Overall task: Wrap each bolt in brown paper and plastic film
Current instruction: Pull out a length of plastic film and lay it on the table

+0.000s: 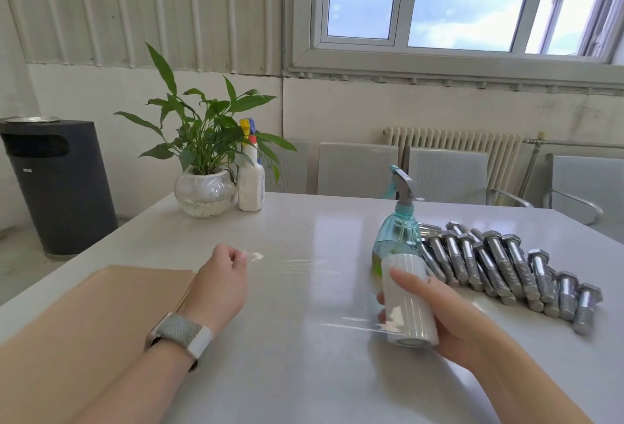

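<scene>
Clear plastic film [310, 292] is stretched thin and nearly invisible across the table [304, 221] between the two hands; it looks light, limp and clingy, likely to fold onto itself, so it is best held by its free edge and kept taut. The right hand [449, 319] wraps thumb and fingers around the white roll [407, 302], which stands tilted at about 3 o'clock from the table's middle. The left hand [221, 283] is closed to a narrow pinch, apparently on the film's leading edge at about 9 o'clock. The steel bolts [506, 266] lie heaped at 2 o'clock, just behind the roll; they look heavy, hard and prone to rolling, best gripped round the shank. Brown paper [101, 315], stiff and flat, lies at 8 o'clock under the left forearm.
</scene>
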